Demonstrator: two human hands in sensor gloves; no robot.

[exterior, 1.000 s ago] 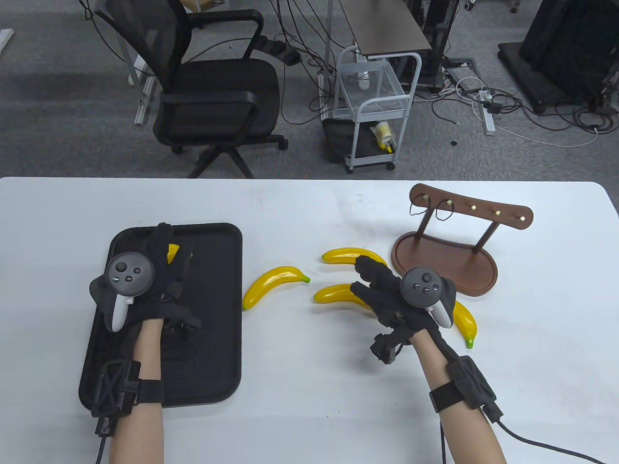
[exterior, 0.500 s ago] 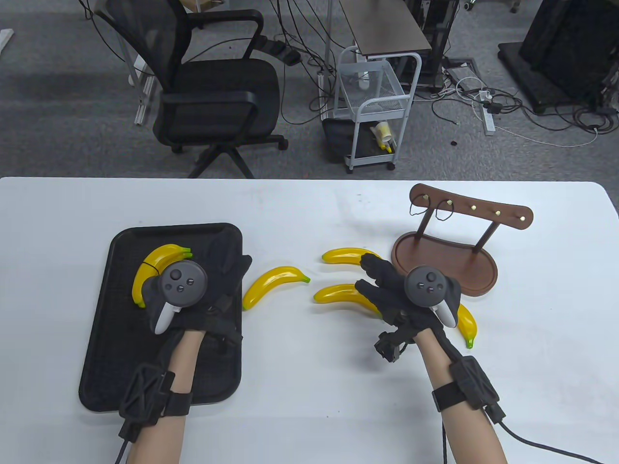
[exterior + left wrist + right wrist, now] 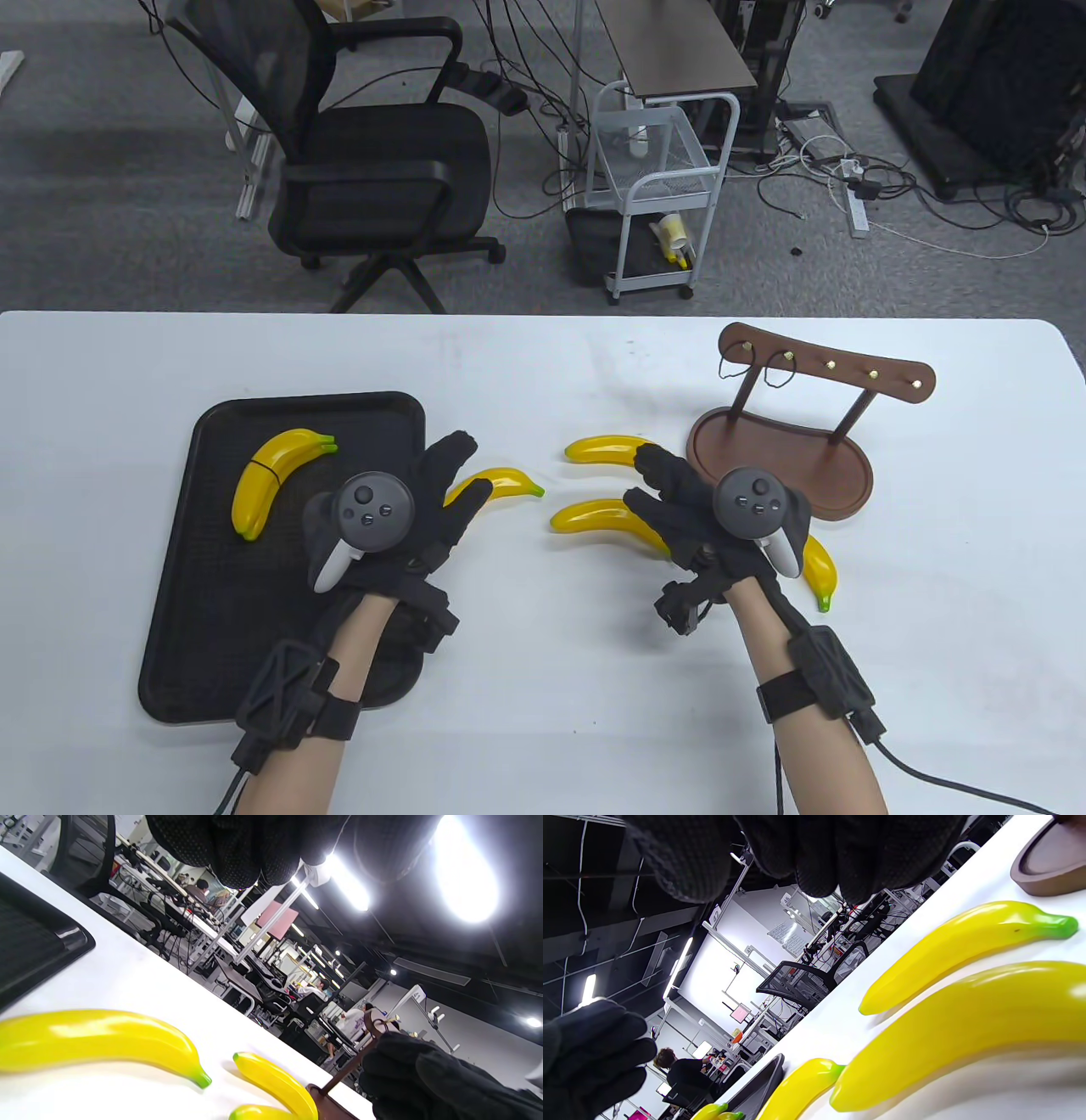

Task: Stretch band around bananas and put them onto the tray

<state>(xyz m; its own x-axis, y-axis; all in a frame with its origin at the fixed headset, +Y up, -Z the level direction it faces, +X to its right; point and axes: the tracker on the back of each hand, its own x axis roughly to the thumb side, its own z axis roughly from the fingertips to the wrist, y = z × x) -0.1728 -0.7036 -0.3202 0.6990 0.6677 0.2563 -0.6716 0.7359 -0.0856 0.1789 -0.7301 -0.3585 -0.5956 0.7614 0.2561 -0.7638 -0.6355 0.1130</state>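
Two yellow bananas (image 3: 276,488) bound by a thin dark band lie on the black tray (image 3: 212,662) at the left. My left hand (image 3: 458,477) is off the tray's right edge, fingers spread straight over a loose banana (image 3: 507,482), the same banana (image 3: 97,1039) in the left wrist view; it holds nothing. My right hand (image 3: 652,497) hovers with relaxed fingers over two more bananas (image 3: 604,447) (image 3: 592,515), seen close up in the right wrist view (image 3: 963,942) (image 3: 967,1027). A fourth loose banana (image 3: 820,570) lies partly hidden under the right hand's tracker.
A wooden hook stand (image 3: 785,463) sits at the back right with two dark bands (image 3: 774,373) hanging on its pegs. Beyond the table's far edge are an office chair (image 3: 373,170) and a white cart (image 3: 657,195).
My left hand let go of the banded pair on the tray and moved right, off the tray, over the loose banana. The right hand has barely moved.
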